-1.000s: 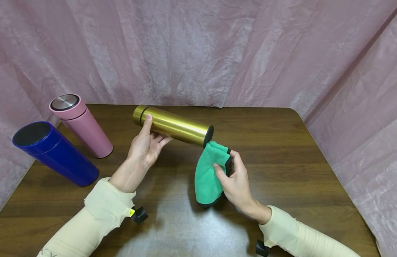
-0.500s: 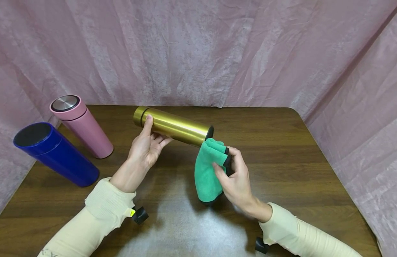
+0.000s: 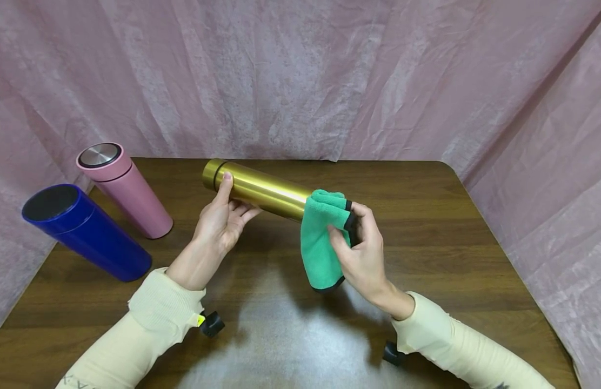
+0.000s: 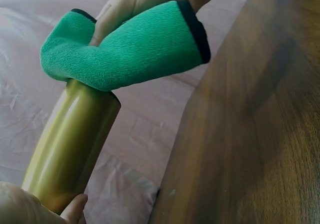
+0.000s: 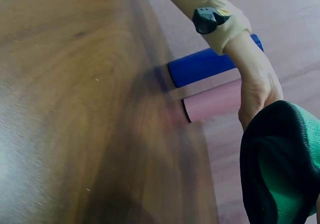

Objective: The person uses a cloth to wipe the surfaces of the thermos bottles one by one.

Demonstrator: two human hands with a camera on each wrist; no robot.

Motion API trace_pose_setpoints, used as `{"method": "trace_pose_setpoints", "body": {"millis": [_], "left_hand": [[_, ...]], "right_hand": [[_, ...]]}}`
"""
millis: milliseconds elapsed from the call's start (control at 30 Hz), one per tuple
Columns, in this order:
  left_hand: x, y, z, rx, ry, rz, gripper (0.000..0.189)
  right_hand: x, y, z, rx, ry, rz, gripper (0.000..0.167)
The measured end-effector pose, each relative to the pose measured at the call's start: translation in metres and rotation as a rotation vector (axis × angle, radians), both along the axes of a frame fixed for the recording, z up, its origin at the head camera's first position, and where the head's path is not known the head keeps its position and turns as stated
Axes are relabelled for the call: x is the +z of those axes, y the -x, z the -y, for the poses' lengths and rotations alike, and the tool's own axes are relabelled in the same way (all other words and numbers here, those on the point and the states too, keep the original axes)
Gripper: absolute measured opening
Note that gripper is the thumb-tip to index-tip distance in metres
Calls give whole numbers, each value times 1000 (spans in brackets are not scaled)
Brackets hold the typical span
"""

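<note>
Above the table, my left hand (image 3: 219, 224) grips a gold thermos bottle (image 3: 266, 190) near its lidded end, thumb on top and fingers beneath. The bottle lies nearly level, its base end pointing right. A green cloth (image 3: 324, 243) with black edging is pinched in my right hand (image 3: 362, 254) and drapes over the bottle's base, hiding it in the head view. In the left wrist view the green cloth (image 4: 120, 51) presses across the end of the gold bottle (image 4: 72, 139). Only the cloth's folded edge (image 5: 275, 164) shows near my right hand in the right wrist view.
A pink thermos (image 3: 130, 194) and a blue thermos (image 3: 88, 232) stand upright at the table's left side. The wooden table (image 3: 451, 259) stretches to the right and front. Pink curtains (image 3: 300, 81) hang behind it and along both sides.
My right hand has moved the cloth up and slightly right, from below the bottle's base to over it. My left hand and the gold bottle have stayed almost still.
</note>
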State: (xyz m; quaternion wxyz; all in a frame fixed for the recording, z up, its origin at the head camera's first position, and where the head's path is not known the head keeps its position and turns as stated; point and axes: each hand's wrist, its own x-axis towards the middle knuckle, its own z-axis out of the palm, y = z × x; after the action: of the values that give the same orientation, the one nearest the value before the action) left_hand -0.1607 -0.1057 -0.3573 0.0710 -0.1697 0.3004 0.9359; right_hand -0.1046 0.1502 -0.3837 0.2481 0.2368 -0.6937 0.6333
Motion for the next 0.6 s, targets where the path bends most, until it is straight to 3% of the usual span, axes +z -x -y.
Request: {"method": "trace_pose_setpoints", "body": {"millis": [367,600], "left_hand": [[0,-1,-2,3,29,-29,66],[-1,-2,-3,17,52,-20,61]], "right_hand": [[8,18,-3,-102,28,66,33],[3,29,-10,-157,31,198,30]]}}
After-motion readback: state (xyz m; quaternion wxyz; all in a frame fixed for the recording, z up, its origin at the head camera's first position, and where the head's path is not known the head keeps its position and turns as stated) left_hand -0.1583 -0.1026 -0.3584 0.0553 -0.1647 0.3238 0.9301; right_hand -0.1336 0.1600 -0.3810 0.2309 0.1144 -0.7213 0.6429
